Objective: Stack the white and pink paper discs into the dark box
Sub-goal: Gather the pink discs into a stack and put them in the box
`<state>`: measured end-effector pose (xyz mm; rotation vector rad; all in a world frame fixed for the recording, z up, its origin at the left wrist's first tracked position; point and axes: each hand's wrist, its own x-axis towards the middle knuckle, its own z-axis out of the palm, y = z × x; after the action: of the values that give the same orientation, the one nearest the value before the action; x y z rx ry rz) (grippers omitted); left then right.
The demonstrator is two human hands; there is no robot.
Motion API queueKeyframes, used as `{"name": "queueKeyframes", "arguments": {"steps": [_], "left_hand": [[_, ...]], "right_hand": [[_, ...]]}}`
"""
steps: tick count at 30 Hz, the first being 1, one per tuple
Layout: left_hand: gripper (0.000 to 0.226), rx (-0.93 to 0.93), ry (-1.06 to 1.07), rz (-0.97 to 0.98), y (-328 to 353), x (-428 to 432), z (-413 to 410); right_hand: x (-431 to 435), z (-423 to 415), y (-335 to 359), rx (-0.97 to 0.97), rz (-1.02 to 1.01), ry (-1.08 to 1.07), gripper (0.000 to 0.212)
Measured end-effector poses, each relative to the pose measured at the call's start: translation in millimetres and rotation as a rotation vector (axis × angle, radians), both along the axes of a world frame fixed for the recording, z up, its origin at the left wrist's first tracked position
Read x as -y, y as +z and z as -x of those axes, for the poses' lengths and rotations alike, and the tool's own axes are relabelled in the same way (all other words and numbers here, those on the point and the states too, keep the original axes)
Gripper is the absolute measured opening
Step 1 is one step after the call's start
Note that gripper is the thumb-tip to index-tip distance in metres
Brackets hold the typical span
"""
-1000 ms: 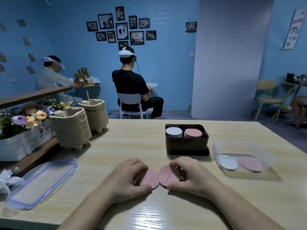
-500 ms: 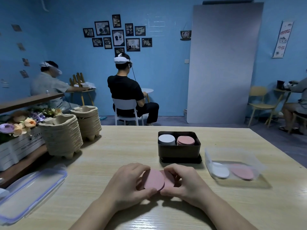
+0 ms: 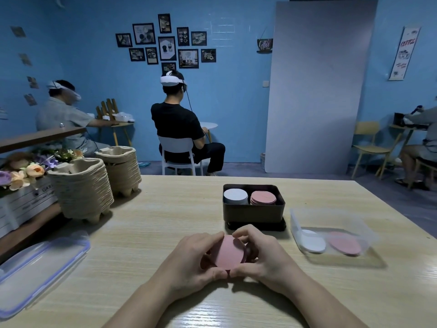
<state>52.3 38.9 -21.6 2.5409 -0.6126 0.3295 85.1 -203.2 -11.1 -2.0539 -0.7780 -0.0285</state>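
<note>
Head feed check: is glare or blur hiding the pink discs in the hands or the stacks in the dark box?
Head view: no; the pink discs between left hand and right hand are sharp; the white stack and pink stack in the dark box read clearly; glare sits on the table between the forearms.

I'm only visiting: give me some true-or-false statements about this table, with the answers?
1. The left hand and right hand both hold pink discs. True.
2. The dark box is empty. False: it holds a white stack and a pink stack.
3. The clear tub sits to the right of the dark box. True.
4. The clear tub holds only white ones. False: loose pink discs lie beside loose white discs.
</note>
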Motion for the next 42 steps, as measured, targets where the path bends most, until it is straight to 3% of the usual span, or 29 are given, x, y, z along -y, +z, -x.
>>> {"name": "queueKeyframes", "arguments": {"steps": [14, 18, 21, 23, 31, 42], "left_hand": [[0.079, 0.075, 0.011, 0.023, -1, 1, 5], [0.061, 0.117, -0.029, 0.043, 3, 2, 8], [0.03, 0.162, -0.053, 0.072, 6, 3, 10], [0.02, 0.186, -0.056, 0.077, 6, 3, 10], [0.022, 0.228, -0.06, 0.069, 1, 2, 9], [0.029, 0.235, -0.043, 0.039, 2, 2, 7]], "right_hand": [[-2, 0, -4, 0.113, 0.098, 0.018, 0.04], [-1, 0, -5, 0.156, 0.072, -0.023, 0.037], [-2, -2, -6, 0.163, 0.077, -0.021, 0.036], [-3, -3, -6, 0.22, 0.109, 0.0, 0.031], [-4, -2, -8, 0.286, 0.19, 0.022, 0.029], [-8, -4, -12, 0.293, 0.143, 0.026, 0.028]]}}
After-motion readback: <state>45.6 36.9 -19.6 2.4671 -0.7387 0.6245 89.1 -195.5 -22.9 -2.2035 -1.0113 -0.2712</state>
